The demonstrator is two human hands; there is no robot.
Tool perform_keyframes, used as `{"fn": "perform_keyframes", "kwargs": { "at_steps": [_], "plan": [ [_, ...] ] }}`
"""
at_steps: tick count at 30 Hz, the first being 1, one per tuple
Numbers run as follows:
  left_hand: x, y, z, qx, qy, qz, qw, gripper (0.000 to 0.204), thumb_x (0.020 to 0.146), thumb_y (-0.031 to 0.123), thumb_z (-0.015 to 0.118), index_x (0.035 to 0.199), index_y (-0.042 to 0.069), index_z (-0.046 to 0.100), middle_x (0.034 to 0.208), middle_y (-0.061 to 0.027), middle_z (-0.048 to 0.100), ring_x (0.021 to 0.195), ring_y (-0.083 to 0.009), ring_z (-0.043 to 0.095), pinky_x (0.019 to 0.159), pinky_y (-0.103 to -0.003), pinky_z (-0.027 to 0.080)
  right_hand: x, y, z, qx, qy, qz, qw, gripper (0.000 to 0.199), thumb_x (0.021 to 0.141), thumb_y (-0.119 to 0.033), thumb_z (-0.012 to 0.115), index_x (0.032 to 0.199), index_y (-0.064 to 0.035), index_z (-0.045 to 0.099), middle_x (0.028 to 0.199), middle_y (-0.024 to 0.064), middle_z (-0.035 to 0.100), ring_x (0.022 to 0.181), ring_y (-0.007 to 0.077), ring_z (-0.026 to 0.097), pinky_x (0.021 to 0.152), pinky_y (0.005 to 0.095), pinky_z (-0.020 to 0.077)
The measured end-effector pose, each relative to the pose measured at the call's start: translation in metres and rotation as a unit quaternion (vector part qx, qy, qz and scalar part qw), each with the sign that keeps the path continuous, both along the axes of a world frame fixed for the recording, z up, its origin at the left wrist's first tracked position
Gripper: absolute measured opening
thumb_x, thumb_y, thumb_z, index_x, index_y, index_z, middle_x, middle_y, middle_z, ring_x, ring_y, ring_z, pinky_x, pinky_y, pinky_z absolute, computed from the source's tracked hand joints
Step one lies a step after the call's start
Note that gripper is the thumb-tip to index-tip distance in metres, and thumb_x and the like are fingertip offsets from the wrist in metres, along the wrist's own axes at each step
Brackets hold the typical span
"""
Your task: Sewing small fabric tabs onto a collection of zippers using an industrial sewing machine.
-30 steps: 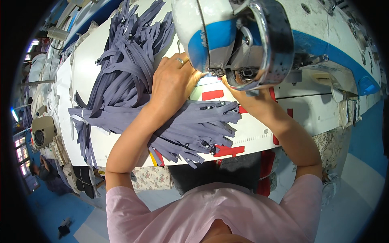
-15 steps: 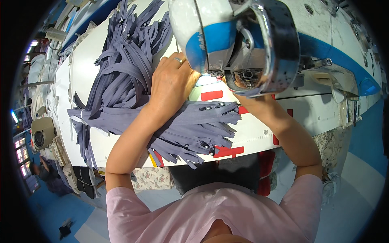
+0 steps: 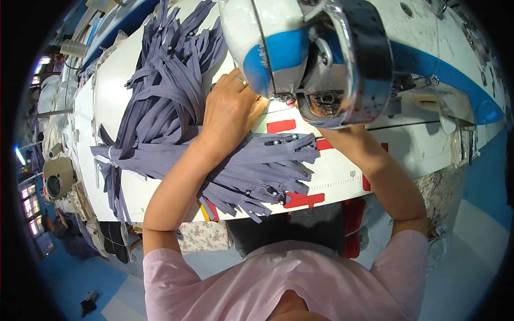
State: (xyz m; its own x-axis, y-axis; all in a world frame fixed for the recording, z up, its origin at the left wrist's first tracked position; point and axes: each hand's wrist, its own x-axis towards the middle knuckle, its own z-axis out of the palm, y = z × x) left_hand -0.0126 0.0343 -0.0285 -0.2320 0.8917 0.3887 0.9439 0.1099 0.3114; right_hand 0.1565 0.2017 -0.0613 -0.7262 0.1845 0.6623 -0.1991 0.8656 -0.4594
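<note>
A white and blue sewing machine (image 3: 284,53) with a chrome part on its head stands before me, and a lamp lights its needle area. My left hand (image 3: 229,107), wearing a ring, is at the left of the needle area. Its fingers are bent and pressed together, with the tips partly behind the machine head; what they hold is hidden. From the right, my right hand (image 3: 342,135) reaches under the head, which covers its fingers. Grey-purple zippers (image 3: 160,107) with dark pulls lie in a big heap left of my left hand. More zippers (image 3: 251,160) spread under my left forearm.
The white table (image 3: 342,160) has ruler marks and red tape (image 3: 304,200) near its front edge. A floral cloth (image 3: 202,236) hangs below that edge. At the far left are a beige machine part (image 3: 58,179) and another person (image 3: 67,230) in the background.
My left hand has shifted very slightly, staying beside the needle area. The whole view has moved a little; the zippers lie as before.
</note>
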Motion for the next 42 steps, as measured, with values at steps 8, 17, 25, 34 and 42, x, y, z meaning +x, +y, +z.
{"fn": "perform_keyframes", "kwargs": {
  "at_steps": [8, 17, 25, 34, 42],
  "plan": [
    [-0.001, 0.002, -0.002, 0.003, -0.024, 0.005, 1.0, 0.02, 0.076, 0.007, 0.073, 0.092, 0.001, 0.062, 0.089, -0.0153, 0.06, 0.083, -0.0359, 0.062, 0.068, -0.045, 0.051, -0.001, 0.0, 0.002, 0.01, -0.04, 0.01, 0.999, 0.02, 0.069, 0.009, 0.056, 0.084, -0.0028, 0.063, 0.073, 0.0152, 0.059, 0.073, 0.0393, 0.056, 0.069, 0.0507, 0.0436],
    [0.001, -0.002, 0.001, -0.01, -0.02, 0.02, 1.0, 0.017, 0.078, 0.009, 0.072, 0.09, 0.001, 0.061, 0.087, -0.0143, 0.059, 0.08, -0.0342, 0.063, 0.066, -0.044, 0.051, -0.005, -0.007, 0.012, -0.012, -0.09, -0.003, 0.996, 0.018, 0.067, 0.01, 0.057, 0.081, 0.0011, 0.061, 0.076, 0.0157, 0.056, 0.072, 0.0396, 0.054, 0.071, 0.0509, 0.0447],
    [0.003, -0.002, 0.001, 0.003, -0.012, 0.024, 1.0, 0.014, 0.077, 0.009, 0.072, 0.084, 0.002, 0.062, 0.088, -0.011, 0.061, 0.08, -0.0298, 0.064, 0.065, -0.042, 0.052, -0.002, 0.0, -0.008, 0.156, -0.071, -0.011, 0.985, 0.011, 0.068, 0.008, 0.058, 0.074, 0.0011, 0.061, 0.077, 0.0165, 0.058, 0.075, 0.0392, 0.056, 0.074, 0.0498, 0.047],
    [0.004, 0.0, 0.001, 0.011, 0.006, 0.026, 1.0, 0.017, 0.077, 0.009, 0.072, 0.088, 0.002, 0.062, 0.089, -0.0121, 0.062, 0.08, -0.0308, 0.064, 0.064, -0.043, 0.052, 0.004, 0.007, -0.012, 0.138, -0.084, 0.004, 0.987, 0.034, 0.075, 0.005, 0.056, 0.106, -0.0032, 0.068, 0.096, 0.017, 0.062, 0.094, 0.0373, 0.055, 0.088, 0.0481, 0.0429],
    [0.003, 0.0, 0.0, -0.002, -0.006, 0.026, 1.0, 0.016, 0.077, 0.009, 0.072, 0.086, 0.002, 0.061, 0.088, -0.0127, 0.061, 0.08, -0.0311, 0.064, 0.063, -0.043, 0.052, 0.005, 0.008, -0.018, 0.231, -0.087, -0.01, 0.969, 0.021, 0.075, 0.002, 0.057, 0.094, 0.001, 0.065, 0.095, 0.0176, 0.061, 0.09, 0.0381, 0.056, 0.086, 0.0484, 0.0431]
  ]
}}
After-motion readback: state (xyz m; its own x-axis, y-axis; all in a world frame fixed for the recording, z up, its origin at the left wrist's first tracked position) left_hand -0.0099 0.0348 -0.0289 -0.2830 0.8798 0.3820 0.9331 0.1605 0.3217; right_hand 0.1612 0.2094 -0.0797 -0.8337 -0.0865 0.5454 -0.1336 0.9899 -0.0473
